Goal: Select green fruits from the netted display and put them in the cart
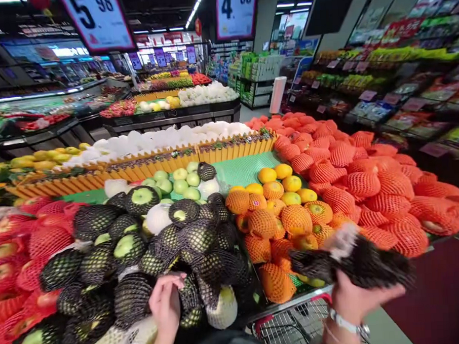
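Observation:
My right hand (351, 296), with a watch on its wrist, holds a motion-blurred bundle of black foam fruit nets (374, 262) with a whitish piece on top, over the front of the oranges (262, 224). My left hand (167, 301) is at the front of a pile of green fruit in black foam nets (130, 298). Its fingers are bent and pressed together beside a netted fruit (189, 295); whatever they may grip is hidden. To the right of that hand lies a green fruit in a white net (222, 309).
Red-netted apples (46, 241) lie at the left, and fruit in red-orange nets (386, 185) is heaped at the right. A shopping cart (289, 326) stands against the display's front edge. A yellow fence-like divider (145, 163) runs behind the bare green apples (180, 187).

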Action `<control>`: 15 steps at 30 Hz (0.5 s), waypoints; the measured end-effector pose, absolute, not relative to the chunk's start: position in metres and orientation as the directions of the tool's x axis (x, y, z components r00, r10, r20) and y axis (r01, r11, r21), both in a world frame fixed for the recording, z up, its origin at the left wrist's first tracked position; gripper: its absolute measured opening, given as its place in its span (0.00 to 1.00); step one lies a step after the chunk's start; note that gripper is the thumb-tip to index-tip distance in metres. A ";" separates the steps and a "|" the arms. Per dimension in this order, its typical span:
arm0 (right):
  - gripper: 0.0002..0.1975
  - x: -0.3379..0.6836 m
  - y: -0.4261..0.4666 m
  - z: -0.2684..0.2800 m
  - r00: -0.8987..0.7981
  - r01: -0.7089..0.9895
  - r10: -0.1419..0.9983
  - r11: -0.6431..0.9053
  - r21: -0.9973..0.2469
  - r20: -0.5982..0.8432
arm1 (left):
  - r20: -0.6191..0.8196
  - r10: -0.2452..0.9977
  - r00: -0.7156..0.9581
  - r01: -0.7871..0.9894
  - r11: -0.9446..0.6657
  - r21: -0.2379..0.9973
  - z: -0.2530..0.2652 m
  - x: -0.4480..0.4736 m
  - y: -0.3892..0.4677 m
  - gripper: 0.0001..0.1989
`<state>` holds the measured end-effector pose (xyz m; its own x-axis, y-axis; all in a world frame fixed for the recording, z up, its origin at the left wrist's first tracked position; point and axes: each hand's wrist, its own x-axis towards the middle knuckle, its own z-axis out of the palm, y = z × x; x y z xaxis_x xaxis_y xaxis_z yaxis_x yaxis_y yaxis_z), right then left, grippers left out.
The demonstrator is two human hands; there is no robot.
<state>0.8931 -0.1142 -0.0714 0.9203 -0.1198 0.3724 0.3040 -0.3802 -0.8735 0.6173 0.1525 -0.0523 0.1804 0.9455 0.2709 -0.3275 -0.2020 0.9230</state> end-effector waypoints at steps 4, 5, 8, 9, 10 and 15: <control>0.41 0.895 -0.025 0.000 0.867 0.498 0.132 -0.281 -0.820 0.481 | 0.260 0.937 0.233 -0.349 -0.169 0.922 -0.054 0.614 0.149 0.17; 0.39 0.895 -0.008 0.010 0.850 0.526 0.191 -0.271 -0.806 0.490 | 0.261 0.934 0.245 -0.359 -0.163 0.919 -0.055 0.613 0.149 0.16; 0.33 0.895 0.026 0.026 0.761 0.620 0.422 -0.250 -0.744 0.492 | 0.293 0.916 0.274 -0.402 -0.167 0.900 -0.058 0.611 0.150 0.17; 0.31 0.892 0.035 0.026 0.712 0.653 0.515 -0.238 -0.719 0.476 | 0.314 0.907 0.281 -0.422 -0.177 0.889 -0.059 0.611 0.150 0.17; 0.29 0.888 0.042 0.024 0.659 0.681 0.603 -0.225 -0.696 0.449 | 0.335 0.898 0.285 -0.442 -0.187 0.877 -0.061 0.611 0.150 0.16; 0.31 0.860 0.055 -0.003 0.549 0.733 0.788 -0.293 -0.613 0.280 | 0.351 0.879 0.322 -0.432 -0.194 0.881 -0.067 0.608 0.149 0.12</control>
